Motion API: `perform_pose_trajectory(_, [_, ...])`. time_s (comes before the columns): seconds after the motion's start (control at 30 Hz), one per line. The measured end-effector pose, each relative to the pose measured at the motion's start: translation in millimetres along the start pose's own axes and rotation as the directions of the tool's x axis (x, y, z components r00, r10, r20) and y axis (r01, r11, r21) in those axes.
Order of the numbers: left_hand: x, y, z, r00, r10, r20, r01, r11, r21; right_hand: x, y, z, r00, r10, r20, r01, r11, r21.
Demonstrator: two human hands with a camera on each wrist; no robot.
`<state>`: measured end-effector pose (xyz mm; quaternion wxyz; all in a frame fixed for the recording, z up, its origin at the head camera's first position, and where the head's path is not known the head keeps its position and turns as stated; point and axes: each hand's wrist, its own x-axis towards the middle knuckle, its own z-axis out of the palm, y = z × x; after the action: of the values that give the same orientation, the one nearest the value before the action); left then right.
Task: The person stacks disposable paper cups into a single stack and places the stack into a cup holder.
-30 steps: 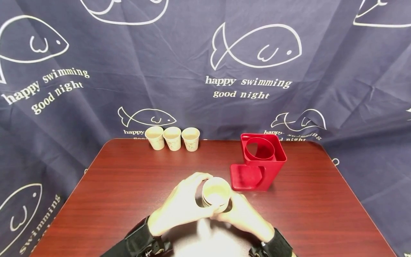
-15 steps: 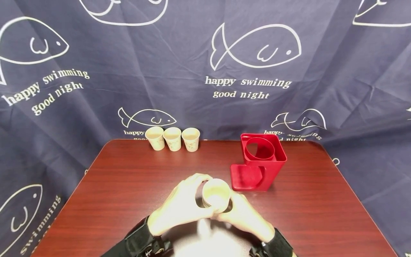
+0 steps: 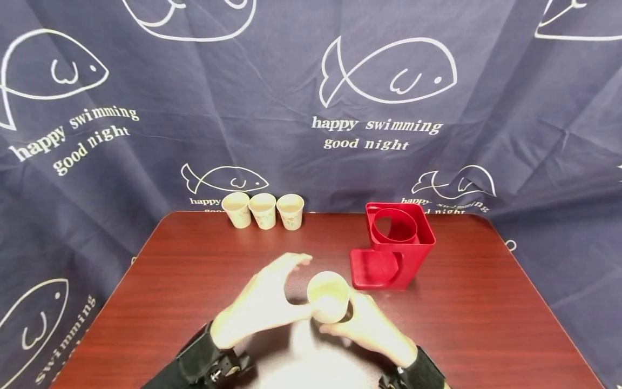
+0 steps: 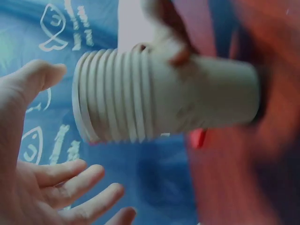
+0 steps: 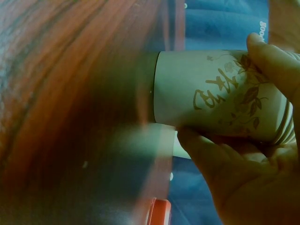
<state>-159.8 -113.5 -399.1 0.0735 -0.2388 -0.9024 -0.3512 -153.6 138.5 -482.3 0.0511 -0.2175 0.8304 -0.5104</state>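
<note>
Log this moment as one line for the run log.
right hand: grips stack of paper cups | left hand: open, off the stack | three cups: far table edge | red holder: empty

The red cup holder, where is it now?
In the head view, the red cup holder stands on the table's right half, just beyond the cup stack held by the right hand.
</note>
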Motion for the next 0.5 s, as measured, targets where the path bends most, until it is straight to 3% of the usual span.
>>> perform_pose_trajectory(0.17, [5.1,-4.8,-19.8,0.996,0.023,-0.082,-0.021,1.000,0.021,0.2,-0.3,1.3,1.000,0.005,-0.016,-0.006,1.000,-0.011])
perform_pose_trajectory(0.5, [20.6,-30.1,-65.6,0.969,0.014,-0.246,-0.003,0.999,0.045,1.4,0.7,0.2,1.000,0.028,0.005,-0.028,1.000,0.002])
